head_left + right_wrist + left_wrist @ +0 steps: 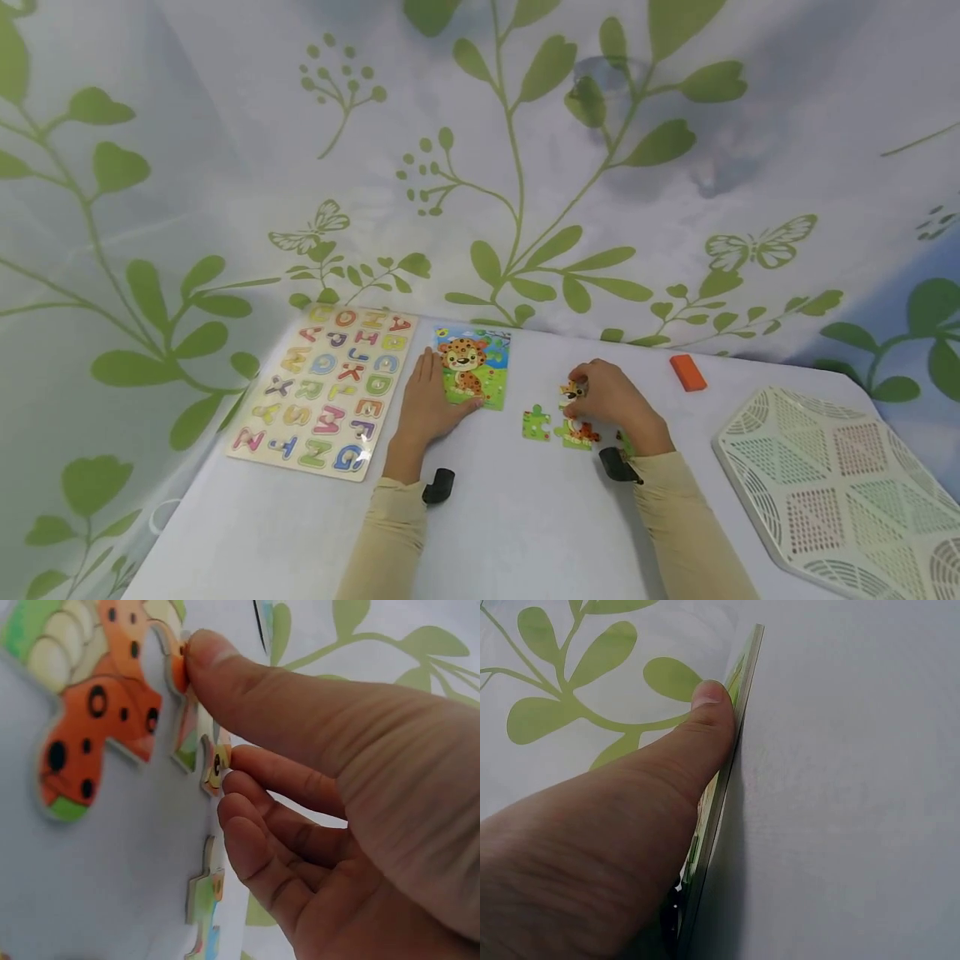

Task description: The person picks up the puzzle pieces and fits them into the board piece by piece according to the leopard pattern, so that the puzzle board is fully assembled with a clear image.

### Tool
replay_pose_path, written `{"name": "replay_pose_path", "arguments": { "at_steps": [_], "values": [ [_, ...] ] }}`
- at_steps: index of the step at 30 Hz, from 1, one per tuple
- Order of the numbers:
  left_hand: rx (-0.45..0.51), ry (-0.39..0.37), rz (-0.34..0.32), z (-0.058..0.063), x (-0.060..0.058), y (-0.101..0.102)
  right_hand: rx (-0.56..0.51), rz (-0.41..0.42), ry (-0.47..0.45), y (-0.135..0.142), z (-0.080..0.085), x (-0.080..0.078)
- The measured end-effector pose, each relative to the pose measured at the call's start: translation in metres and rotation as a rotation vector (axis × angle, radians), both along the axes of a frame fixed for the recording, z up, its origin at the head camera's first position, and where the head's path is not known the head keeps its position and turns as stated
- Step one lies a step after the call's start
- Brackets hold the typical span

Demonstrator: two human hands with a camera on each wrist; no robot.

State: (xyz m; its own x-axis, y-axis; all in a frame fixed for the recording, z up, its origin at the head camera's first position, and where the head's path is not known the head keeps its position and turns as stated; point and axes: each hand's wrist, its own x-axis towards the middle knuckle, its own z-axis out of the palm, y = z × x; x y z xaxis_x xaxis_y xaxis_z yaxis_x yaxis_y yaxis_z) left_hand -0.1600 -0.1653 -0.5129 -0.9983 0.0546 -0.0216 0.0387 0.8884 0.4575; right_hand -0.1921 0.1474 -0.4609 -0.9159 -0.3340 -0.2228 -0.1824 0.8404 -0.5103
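My left hand (426, 398) lies flat with straight fingers along the left side of a leopard picture card (491, 379). Its thumb (709, 724) rests on the card's near edge in the left wrist view. To the right, my right hand (611, 396) pinches a small leopard puzzle piece (569, 390) between thumb and forefinger, close over the table. A green puzzle piece (535, 425) and an orange-and-green leopard piece (577, 435) lie just below it. In the right wrist view, an orange spotted piece (97, 712) lies beside the thumb. Part of another piece shows under the right wrist.
A wooden alphabet board (255, 425) with coloured letters lies at the left. An orange block (687, 372) sits at the back right, and a white lattice plastic panel (772, 467) occupies the right side. A leaf-patterned curtain (450, 242) hangs behind the white table (510, 525).
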Motion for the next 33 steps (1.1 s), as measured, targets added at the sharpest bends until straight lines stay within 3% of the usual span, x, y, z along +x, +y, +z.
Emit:
{"name": "replay_pose_path", "arguments": {
  "at_steps": [8, 17, 24, 33],
  "values": [
    [0.017, 0.000, 0.011, 0.003, 0.001, 0.000, 0.047, 0.019, -0.064, -0.003, 0.005, -0.009],
    [0.026, 0.003, 0.008, 0.004, 0.002, 0.001, -0.013, -0.016, -0.050, -0.004, 0.006, -0.008],
    [0.010, 0.013, 0.006, -0.003, -0.002, 0.002, -0.197, -0.080, 0.021, -0.011, 0.014, -0.009],
    [0.010, 0.005, 0.015, 0.000, -0.001, 0.001, -0.350, -0.041, 0.036, -0.046, 0.014, -0.023]
  ]
}}
